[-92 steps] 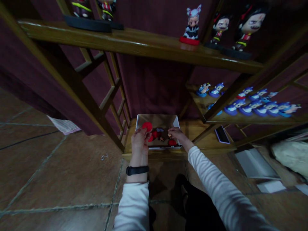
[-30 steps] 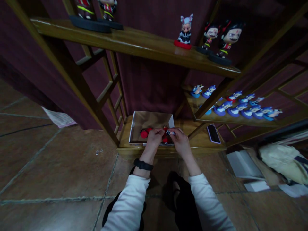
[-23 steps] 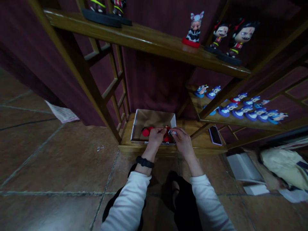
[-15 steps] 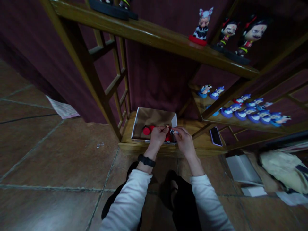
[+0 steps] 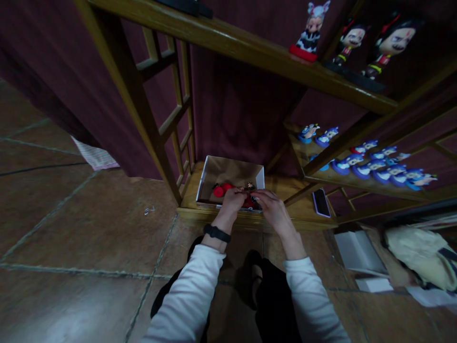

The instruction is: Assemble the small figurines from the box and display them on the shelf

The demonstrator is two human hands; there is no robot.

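Observation:
A white cardboard box (image 5: pixel 202 183) with a brown inside stands open on the lowest wooden shelf. Several small figurines lie in it, among them one with a round red base (image 5: pixel 218 191). Over the box's front right part, my left hand (image 5: pixel 233 201) has its fingertips pinched together; what they hold is mostly hidden. Close beside it, my right hand (image 5: pixel 272 206) is closed on a small figurine (image 5: pixel 254 197), of which only a pale and dark bit shows under the fingers. The fingertips of both hands nearly meet.
A phone (image 5: pixel 321 203) lies on the shelf to the right. Small blue-based figurines (image 5: pixel 345 163) stand on a middle shelf, larger figurines (image 5: pixel 392 45) on the upper one. Wooden lattice (image 5: pixel 174 116) bounds the left side. A pale bag (image 5: pixel 417 250) and white boxes (image 5: pixel 360 250) lie at right.
My right hand has shifted slightly toward my left, and its fingers now cover more of the small figurine. The whole view has tilted a little; the box stays in place.

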